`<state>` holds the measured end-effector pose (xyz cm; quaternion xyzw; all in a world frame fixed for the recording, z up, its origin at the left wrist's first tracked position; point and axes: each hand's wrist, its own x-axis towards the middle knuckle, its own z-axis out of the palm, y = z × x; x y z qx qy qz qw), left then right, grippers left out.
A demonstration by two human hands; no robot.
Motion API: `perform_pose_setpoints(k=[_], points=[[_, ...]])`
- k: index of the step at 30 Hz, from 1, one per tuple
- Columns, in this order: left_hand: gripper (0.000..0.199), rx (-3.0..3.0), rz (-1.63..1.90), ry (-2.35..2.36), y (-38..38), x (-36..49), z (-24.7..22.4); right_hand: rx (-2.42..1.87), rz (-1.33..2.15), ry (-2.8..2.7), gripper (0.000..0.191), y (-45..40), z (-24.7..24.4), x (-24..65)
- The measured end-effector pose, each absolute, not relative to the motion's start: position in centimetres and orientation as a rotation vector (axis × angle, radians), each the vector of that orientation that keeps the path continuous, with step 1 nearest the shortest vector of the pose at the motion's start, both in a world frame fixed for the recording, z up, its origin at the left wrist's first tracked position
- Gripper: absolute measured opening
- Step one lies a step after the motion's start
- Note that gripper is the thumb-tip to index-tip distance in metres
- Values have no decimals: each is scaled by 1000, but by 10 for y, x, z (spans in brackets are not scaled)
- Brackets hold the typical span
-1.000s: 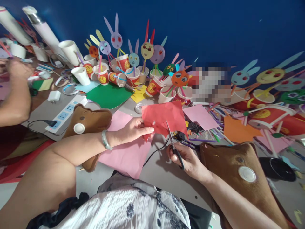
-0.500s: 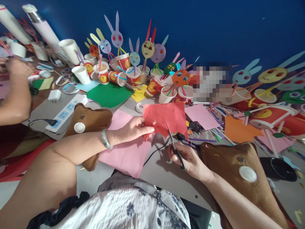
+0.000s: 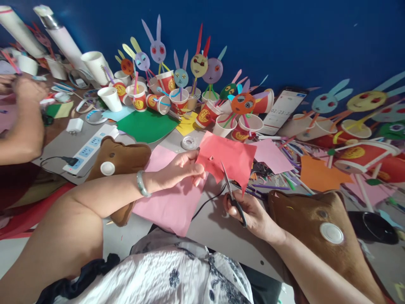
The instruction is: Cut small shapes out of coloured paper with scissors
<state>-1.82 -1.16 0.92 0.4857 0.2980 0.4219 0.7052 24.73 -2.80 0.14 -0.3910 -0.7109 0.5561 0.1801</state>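
Observation:
A sheet of red paper (image 3: 234,156) with a ragged lower edge is pinched at its left side by my left hand (image 3: 183,169), which wears a bracelet (image 3: 143,184). My right hand (image 3: 249,211) grips a pair of black-handled scissors (image 3: 233,199), blades pointing up against the paper's lower edge. Below my left hand a pink sheet (image 3: 171,198) lies on the table. Two brown plush cushions with white round patches flank my arms: the left cushion (image 3: 129,154) is partly under my forearm, the right cushion (image 3: 303,219) beside my right wrist.
Paper-cup rabbit figures (image 3: 180,84) line the blue wall. A phone (image 3: 284,110) leans among them. Green paper (image 3: 147,126), a tape roll (image 3: 189,142) and a power strip (image 3: 87,152) lie on the table. Pens and paper scraps crowd the right. Another person's arm (image 3: 25,118) is at left.
The red paper has shifted right and tilted, its right corner hanging lower. My left hand has turned with it, and more fingers show beneath. The scissors stay nearly in place.

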Motion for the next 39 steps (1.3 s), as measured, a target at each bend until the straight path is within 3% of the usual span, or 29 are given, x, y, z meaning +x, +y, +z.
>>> perform_pose_setpoints(k=[3, 7, 10, 18, 39], points=[[58, 1092, 788, 627, -15, -17, 11, -1100, 1524, -2009, 65, -29, 0, 247], [38, 1185, 662, 681, -17, -16, 13, -1053, 1435, -2007, 60, -31, -6, 248], [32, 1189, 685, 712, -15, -14, 14, -1013, 1361, -1972, 58, -31, -10, 249], [43, 1118, 694, 748, -21, -6, 13, -1060, 1306, -2063, 59, -35, -9, 240], [29, 1178, 772, 859, -21, -7, 11, -1081, 1361, -2129, 64, -37, -3, 234]])
